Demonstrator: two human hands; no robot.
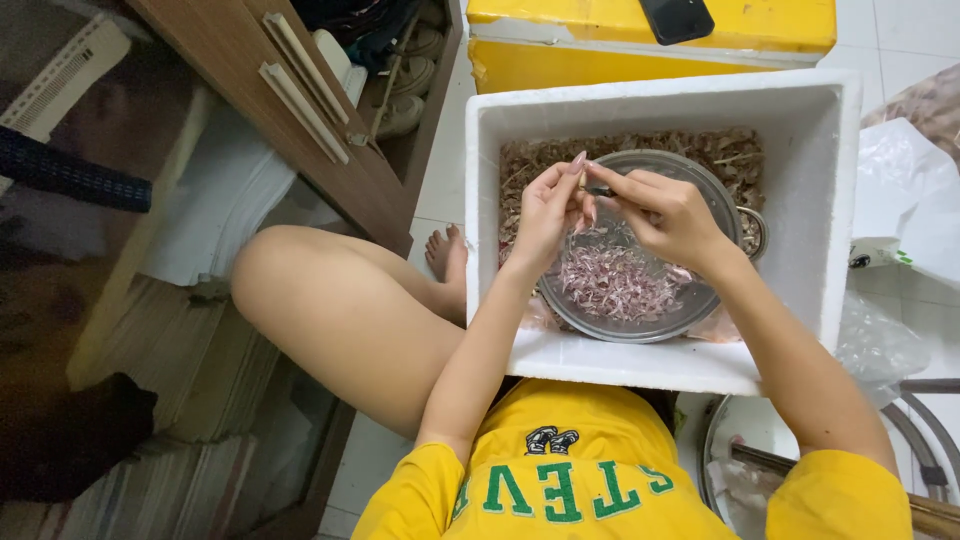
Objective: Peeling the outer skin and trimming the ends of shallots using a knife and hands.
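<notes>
White foam box (810,200) on tiled floor holds dry husks and a metal bowl (690,310) of purplish peelings. Left hand (548,212) and right hand (668,215) pinch shut on a small clove (590,190) above the bowl. Risk: with so little to grip, the clove could slip into the husks.

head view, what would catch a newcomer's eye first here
Probably the two hands meeting at centre: the left hand and right hand pinch something small together over a metal bowl of purplish peeled pieces. The bowl sits in a white foam box lined with dry brown husks. Behind it, a bright yellow box carries a dark phone.
</notes>
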